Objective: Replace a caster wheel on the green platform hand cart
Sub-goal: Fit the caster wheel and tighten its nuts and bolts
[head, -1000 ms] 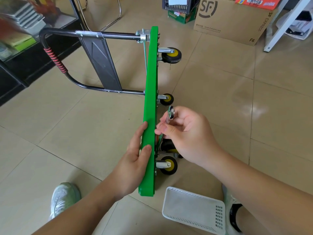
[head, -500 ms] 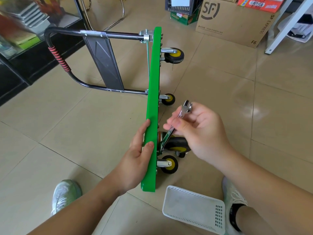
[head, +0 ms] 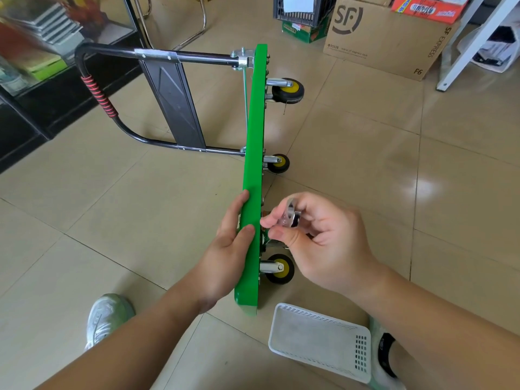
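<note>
The green platform cart (head: 254, 164) is stood on edge at frame centre, gripped at its rim by the left hand (head: 228, 249), just as a second ago. The wrench (head: 289, 215) is pinched in the right hand (head: 323, 240), swung back from its half-second-earlier tilt toward the platform underside. At 6 o'clock the white basket (head: 320, 339) is seen; caster wheels (head: 287, 90) are seen at 12.

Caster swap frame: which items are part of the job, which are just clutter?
In the job:
- green cart, standing on edge
- left hand, steadying the cart
- right hand, holding a wrench
- near wheel
- white basket, probably for parts

Lying about:
- cardboard box
- black crate
- chair legs
</note>
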The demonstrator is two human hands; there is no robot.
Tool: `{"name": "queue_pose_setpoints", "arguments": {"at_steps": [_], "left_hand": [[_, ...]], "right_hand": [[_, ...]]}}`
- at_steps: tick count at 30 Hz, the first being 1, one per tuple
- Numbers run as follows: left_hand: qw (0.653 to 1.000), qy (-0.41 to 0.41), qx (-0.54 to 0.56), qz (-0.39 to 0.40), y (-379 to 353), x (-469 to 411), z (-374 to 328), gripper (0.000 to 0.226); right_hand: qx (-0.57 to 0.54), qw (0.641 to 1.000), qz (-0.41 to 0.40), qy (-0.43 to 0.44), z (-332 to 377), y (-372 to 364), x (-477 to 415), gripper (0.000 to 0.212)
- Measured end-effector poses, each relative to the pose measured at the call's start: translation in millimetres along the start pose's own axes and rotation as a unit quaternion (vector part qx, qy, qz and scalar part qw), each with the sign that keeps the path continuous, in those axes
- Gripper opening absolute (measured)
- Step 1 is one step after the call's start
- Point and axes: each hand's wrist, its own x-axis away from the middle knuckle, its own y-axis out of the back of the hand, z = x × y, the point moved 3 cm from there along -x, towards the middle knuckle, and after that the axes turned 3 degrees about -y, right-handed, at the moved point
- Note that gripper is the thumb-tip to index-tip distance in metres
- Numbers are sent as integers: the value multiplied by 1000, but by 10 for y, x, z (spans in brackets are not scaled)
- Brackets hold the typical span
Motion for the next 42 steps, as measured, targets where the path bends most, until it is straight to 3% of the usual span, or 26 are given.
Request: {"name": "queue_pose_setpoints", "arguments": {"at_steps": [4,10,15,22,36,42], "left_hand": [[1000,7,16,-4,-17,-7,-8,52],[1000,3,8,-26,-71,-3,-8,53],[999,17,28,-13,-71,2,-86,50],[1000,9,27,-7,-35,-21,-3,51],[999,-5,31,-17,-31,-15,15,52],[998,-53,11,-18,-41,-43,165,58]], "right_hand": [[44,998,12,45,-7,-43,40,10],[-13,1000,-2,-1,-75,-85,-24,11],[44,997,32,55,-29,-106,22,17],[47,995,11,84,-64,-66,30,4],[128,969,47,204,-146,-254,333,25],[112,975,19,191,-178,-255,369,12]]}}
